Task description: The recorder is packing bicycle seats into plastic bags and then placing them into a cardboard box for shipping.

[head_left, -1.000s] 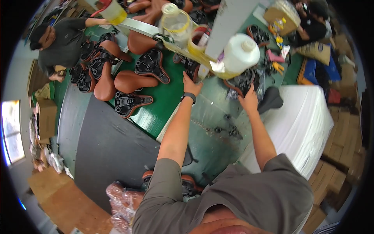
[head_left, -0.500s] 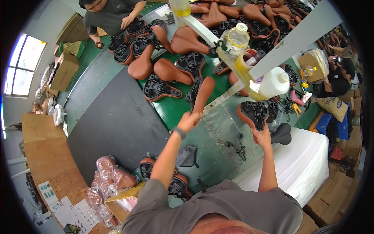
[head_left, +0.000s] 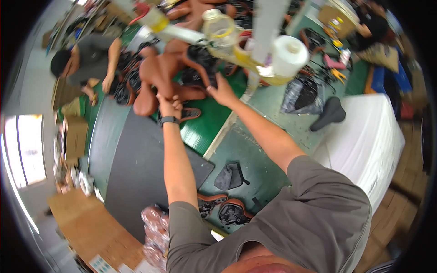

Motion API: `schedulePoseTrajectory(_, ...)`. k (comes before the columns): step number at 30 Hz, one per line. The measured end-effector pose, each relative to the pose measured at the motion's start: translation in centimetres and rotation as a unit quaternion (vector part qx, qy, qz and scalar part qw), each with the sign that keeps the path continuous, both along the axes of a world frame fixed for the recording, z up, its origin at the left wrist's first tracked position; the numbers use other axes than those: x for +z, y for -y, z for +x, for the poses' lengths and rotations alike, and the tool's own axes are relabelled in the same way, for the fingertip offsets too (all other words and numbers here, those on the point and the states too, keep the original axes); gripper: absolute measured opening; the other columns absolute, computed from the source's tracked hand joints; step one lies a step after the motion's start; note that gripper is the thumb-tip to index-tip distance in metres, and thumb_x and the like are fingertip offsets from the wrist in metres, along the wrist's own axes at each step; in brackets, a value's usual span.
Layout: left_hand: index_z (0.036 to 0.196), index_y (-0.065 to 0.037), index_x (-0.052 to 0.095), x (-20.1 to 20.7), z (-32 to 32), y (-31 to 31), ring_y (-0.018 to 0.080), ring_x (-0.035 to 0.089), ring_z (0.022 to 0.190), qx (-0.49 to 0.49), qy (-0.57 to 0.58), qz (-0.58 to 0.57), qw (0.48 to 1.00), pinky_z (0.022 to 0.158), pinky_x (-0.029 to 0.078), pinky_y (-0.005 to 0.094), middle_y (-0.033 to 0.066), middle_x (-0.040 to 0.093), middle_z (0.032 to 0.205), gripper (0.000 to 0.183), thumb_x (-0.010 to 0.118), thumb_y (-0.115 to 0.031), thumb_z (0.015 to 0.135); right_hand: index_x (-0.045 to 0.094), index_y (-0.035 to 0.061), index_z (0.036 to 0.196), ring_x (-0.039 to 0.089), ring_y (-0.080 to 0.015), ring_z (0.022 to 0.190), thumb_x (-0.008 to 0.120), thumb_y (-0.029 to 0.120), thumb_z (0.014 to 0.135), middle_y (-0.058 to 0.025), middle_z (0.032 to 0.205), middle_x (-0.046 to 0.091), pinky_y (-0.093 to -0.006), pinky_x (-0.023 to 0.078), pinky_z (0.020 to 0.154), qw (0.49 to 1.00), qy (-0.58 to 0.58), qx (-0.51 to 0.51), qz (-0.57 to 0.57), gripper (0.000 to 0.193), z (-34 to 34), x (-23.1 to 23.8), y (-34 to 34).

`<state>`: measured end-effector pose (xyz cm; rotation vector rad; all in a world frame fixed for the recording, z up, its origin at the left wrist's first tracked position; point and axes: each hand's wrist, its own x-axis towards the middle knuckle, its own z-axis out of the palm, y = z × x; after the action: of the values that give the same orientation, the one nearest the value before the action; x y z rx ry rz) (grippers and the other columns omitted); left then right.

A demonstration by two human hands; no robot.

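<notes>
My left hand grips the narrow nose of a brown bicycle saddle, its smooth top facing up, over the heap at the far side of the bench. Just right of it, my right hand has its fingers at the nose of another saddle, whose black underside shows. Both saddles are at the heap, and whether they rest on it I cannot tell. Under and around them lie more brown saddles, partly covered by the ones I hold.
A metal rail across the bench carries a clear bottle and a white bottle. A dark mat lies left, a grey cloth nearer me. Right are a bagged black item and a black saddle. A co-worker works far left.
Both hands have moved to the heap with their saddles. My right hand brought its saddle leftward from the bench's right side; the left-hand saddle has swung left and turned top up. The view has shifted.
</notes>
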<state>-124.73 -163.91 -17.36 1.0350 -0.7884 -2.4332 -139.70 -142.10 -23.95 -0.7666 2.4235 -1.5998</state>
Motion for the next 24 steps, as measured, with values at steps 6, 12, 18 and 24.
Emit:
schedulePoseTrajectory(6,0.118,-0.008,0.071,-9.8,7.1,-2.4,0.0124,0.062,0.077,-0.024,0.085,-0.196,0.977,0.064,0.050,0.0255,0.0074,0.076,0.099,0.038,0.067,-0.045,0.112,0.083,0.0103,0.116,0.078,-0.0412,0.089,0.074,0.027,0.095,-0.0188,0.097,0.081,-0.0521,0.062,0.085,0.988,0.040,0.071,0.130,0.028,-0.3,2.2,-17.6)
schedulePoseTrajectory(12,0.147,-0.002,0.065,-13.9,5.0,-21.1,0.0075,0.062,0.073,-0.182,0.164,-0.420,0.874,0.064,0.053,0.0248,0.0029,0.075,0.095,0.042,0.072,-0.011,0.106,0.043,0.0042,0.163,0.067,-0.0461,0.127,0.082,0.007,0.081,-0.0248,0.135,0.071,-0.0497,0.050,0.115,0.916,-0.254,-0.170,0.260,0.090,-21.8,-2.7,-31.1)
schedulePoseTrajectory(18,0.150,-0.001,0.063,-10.8,-2.6,-30.6,0.0107,0.068,0.085,-0.332,0.088,-0.374,0.862,0.076,0.057,0.0269,0.0050,0.077,0.103,0.045,0.071,-0.010,0.107,0.031,0.0080,0.168,0.065,-0.0453,0.134,0.091,0.015,0.075,-0.0258,0.147,0.065,-0.0595,0.044,0.122,0.892,-0.097,-0.076,0.436,0.112,-29.7,-3.9,-31.2)
schedulePoseTrajectory(24,0.158,-0.002,0.055,-8.1,-2.6,-35.6,0.0149,0.071,0.103,-0.360,0.104,-0.216,0.902,0.088,0.059,0.0314,0.0078,0.076,0.120,0.053,0.071,-0.022,0.111,0.028,0.0087,0.169,0.069,-0.0536,0.115,0.092,0.027,0.076,-0.0303,0.132,0.064,-0.0587,0.058,0.099,0.928,-0.056,-0.090,0.359,0.114,-19.8,4.2,-32.1)
